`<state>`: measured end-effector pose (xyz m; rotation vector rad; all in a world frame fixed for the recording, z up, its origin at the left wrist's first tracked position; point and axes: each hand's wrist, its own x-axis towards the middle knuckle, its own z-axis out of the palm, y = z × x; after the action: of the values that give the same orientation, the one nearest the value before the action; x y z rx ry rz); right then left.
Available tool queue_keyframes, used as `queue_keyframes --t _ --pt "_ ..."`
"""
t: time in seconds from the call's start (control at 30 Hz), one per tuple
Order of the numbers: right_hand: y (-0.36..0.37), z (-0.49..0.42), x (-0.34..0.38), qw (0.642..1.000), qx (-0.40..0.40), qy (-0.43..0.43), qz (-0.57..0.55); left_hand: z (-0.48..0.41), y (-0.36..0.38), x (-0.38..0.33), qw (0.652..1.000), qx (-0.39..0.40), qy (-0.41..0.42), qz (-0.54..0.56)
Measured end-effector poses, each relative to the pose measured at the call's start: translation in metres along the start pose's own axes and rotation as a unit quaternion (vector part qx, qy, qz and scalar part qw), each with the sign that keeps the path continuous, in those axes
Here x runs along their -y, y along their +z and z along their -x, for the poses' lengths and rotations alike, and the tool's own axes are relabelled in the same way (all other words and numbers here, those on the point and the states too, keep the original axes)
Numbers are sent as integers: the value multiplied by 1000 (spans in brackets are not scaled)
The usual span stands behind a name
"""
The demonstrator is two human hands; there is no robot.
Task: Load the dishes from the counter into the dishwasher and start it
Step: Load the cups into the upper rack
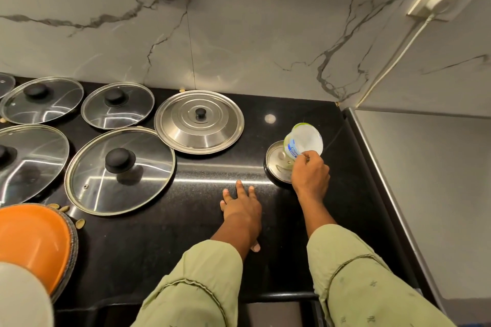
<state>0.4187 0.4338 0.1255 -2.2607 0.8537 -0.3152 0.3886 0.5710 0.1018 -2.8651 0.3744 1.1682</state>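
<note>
Your right hand (310, 172) right of centre, fingers curled round a tilted plastic tub (304, 141) over a steel dish (276, 164), your left hand (240, 208) flat, fingers straight, on black counter (159, 247), pot lids (119, 180) at left.

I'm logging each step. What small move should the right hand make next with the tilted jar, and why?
Probably tip the plastic jar slightly further over the small steel dish: the right hand grips it tilted above the dish, while the left hand rests flat on the counter. Nothing visibly pours.
</note>
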Motion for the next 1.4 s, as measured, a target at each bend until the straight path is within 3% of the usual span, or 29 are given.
queue_keyframes --t 0.27,0.53,0.9,1.1,1.23,1.4 --pt "-8 9 -12 1000 -28 10 10 2 -1 1 1000 -4 3 4" --pt "-27 17 -28 996 -40 30 -74 12 -2 6 999 -26 16 9" --pt "-72 34 -76 971 70 147 -177 45 24 11 992 -107 24 62" --pt "-99 58 -103 909 204 190 -310 82 61 -22 979 -194 41 52" --pt "-124 77 -131 869 278 188 -364 109 95 -51 977 -203 41 47" --pt "-154 104 -169 860 303 174 -373 144 141 -84 978 -201 25 52"
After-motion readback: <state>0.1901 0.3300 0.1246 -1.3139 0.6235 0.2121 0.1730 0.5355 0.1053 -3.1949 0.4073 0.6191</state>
